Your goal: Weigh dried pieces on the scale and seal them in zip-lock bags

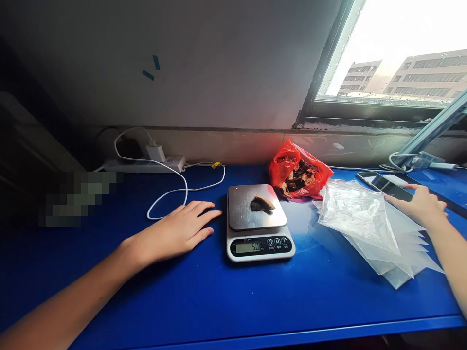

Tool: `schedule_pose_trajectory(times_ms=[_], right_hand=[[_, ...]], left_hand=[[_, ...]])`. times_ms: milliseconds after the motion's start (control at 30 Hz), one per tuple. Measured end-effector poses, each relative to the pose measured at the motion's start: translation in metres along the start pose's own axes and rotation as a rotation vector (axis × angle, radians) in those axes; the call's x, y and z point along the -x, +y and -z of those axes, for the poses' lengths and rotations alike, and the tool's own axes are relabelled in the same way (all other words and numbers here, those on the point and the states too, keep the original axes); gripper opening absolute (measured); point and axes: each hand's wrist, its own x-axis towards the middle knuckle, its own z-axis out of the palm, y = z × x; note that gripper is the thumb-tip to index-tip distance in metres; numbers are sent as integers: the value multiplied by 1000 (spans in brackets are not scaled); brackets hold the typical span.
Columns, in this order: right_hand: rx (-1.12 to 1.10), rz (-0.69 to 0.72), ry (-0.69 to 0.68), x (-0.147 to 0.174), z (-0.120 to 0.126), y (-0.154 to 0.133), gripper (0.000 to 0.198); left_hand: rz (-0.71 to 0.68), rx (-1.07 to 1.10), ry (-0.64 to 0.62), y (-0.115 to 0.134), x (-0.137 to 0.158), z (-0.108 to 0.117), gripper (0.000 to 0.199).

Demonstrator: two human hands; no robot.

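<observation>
A digital kitchen scale (235,247) stands on the blue table, its display reading 5.0. On its metal plate lies a brown, curled dried piece (262,204). My left hand (188,224) rests palm down just left of the scale, fingers spread, holding nothing. At the far right, my right hand (423,204) has its thumb and index finger on either side of a dark smartphone (383,184); its other fingers are curled and partly hidden. A stack of clear plastic bags (359,214) lies beside that hand. Behind the scale sits a red plastic bag (321,170) holding several dried brown pieces (301,177).
A power strip (175,163) with a white charger (155,152) and a looping white cable (187,187) lies along the wall at left. A slanted metallic bar (434,126) and more cable stand at the back right, below the window (386,73).
</observation>
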Motion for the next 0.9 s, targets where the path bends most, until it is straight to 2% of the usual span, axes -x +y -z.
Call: schedule_pose_trajectory(times_ms=[233, 433, 567, 767, 900], right_hand=[[7, 52, -4, 12, 14, -12, 68], [28, 159, 45, 19, 27, -24, 76], [33, 213, 79, 21, 27, -27, 74], [9, 157, 83, 17, 21, -18, 71], [6, 103, 60, 16, 19, -9, 84]], left_hand=[[-8, -16, 0, -2, 0, -2, 43], [-8, -14, 7, -2, 1, -3, 43], [-10, -11, 22, -3, 1, -4, 43], [-4, -5, 12, -1, 1, -2, 43], [3, 4, -7, 1, 1, 0, 42]])
